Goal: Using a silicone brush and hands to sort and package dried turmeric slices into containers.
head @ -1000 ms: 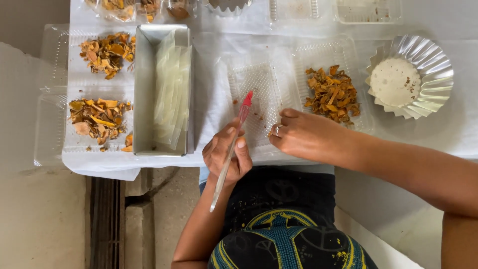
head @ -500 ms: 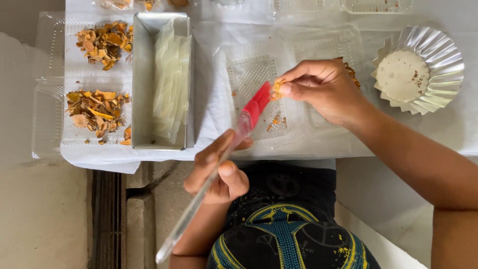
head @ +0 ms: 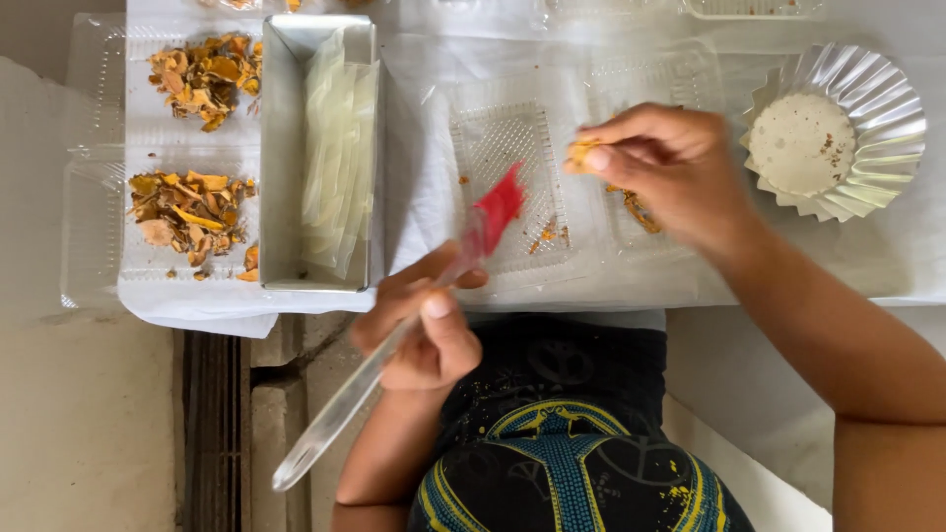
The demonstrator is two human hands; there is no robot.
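A clear-handled brush with red bristles (head: 414, 325) is gripped in the left hand (head: 419, 330), its tip held above a ridged clear plastic tray (head: 507, 182). A small yellow-orange fragment (head: 579, 153) is pinched by the right hand (head: 670, 172), above the same tray.

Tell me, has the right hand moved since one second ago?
Yes. The right hand lifted from the table's near edge toward the fluted foil cup, pinching an orange piece.

Red-tipped clear brush (head: 498, 209), orange-brown flakes (head: 192, 207), silver foil cup (head: 867, 108)
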